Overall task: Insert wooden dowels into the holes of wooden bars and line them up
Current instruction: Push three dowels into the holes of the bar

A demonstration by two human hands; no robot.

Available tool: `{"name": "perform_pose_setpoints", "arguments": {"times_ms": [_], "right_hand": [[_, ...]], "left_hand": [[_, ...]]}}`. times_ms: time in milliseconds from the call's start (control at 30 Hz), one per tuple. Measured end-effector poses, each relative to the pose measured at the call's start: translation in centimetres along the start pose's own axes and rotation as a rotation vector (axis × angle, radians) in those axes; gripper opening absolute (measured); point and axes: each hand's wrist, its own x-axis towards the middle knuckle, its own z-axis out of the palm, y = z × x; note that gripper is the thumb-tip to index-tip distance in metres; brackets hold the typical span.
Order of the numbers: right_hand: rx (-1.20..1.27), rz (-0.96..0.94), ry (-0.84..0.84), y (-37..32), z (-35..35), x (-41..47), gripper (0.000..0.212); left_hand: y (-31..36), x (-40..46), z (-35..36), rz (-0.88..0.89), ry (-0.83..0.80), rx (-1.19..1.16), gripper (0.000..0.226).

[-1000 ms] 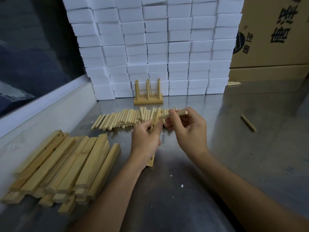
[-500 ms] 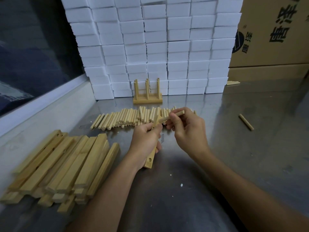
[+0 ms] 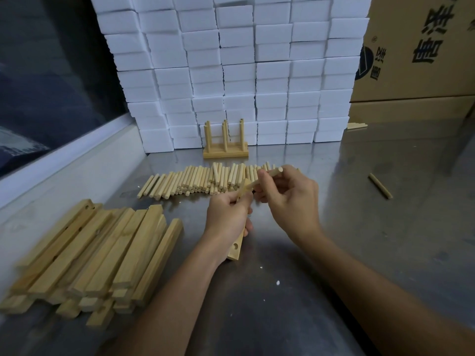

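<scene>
The right hand (image 3: 288, 201) pinches a wooden dowel (image 3: 264, 177) between thumb and fingertips; the dowel slants from its free end at 2 o'clock down to 8 o'clock, where its tip meets the upper end of a wooden bar (image 3: 237, 242). The left hand (image 3: 227, 218) is curled round that bar's middle, holding it tilted above the metal table (image 3: 359, 240), with the bar's lower end and one open hole showing below the palm at 6 o'clock. Just beyond both hands, at 12 o'clock, lies a row of loose dowels (image 3: 195, 179), and behind it a finished bar with upright dowels (image 3: 226, 142) stands against a wall of white foam blocks (image 3: 231, 73). At 8 o'clock from the hands sits a pile of bars (image 3: 95, 258). A single stray dowel (image 3: 380, 186) lies well apart at 3 o'clock. Cardboard boxes (image 3: 416, 60) stand at 1 o'clock.
</scene>
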Motion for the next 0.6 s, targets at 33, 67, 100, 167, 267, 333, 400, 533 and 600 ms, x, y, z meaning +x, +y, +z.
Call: {"name": "perform_pose_setpoints", "arguments": {"times_ms": [33, 67, 100, 167, 267, 333, 400, 533, 600], "right_hand": [[0.006, 0.008, -0.006, -0.07, -0.02, 0.01, 0.022], [0.024, 0.024, -0.023, -0.10, -0.05, 0.00, 0.020], [0.043, 0.047, -0.043, -0.11, -0.12, -0.05, 0.019], [0.044, 0.082, -0.068, -0.06, -0.27, -0.19, 0.019], [0.002, 0.079, -0.104, 0.01, -0.41, -0.48, 0.016], [-0.031, 0.051, -0.141, -0.04, -0.35, -0.71, 0.014], [-0.071, 0.043, -0.166, -0.06, -0.32, -0.86, 0.020], [-0.178, 0.041, -0.223, -0.01, -0.43, -0.93, 0.022], [-0.282, 0.065, -0.243, 0.40, -0.69, -0.67, 0.019]], "left_hand": [[-0.01, 0.00, 0.05, -0.005, 0.004, -0.002, 0.024], [-0.02, 0.03, 0.06, -0.012, 0.008, -0.003, 0.024], [-0.05, 0.06, 0.05, -0.020, 0.010, -0.007, 0.024], [-0.07, 0.09, 0.08, -0.048, 0.003, -0.028, 0.023], [-0.03, 0.15, 0.09, -0.114, -0.012, -0.099, 0.018], [0.09, 0.25, -0.08, -0.149, -0.002, -0.143, 0.014], [0.24, 0.40, -0.28, -0.183, 0.018, -0.193, 0.012], [0.47, 0.59, -0.72, -0.231, 0.056, -0.323, 0.017], [0.53, 0.70, -0.79, -0.240, 0.086, -0.366, 0.015]]}}
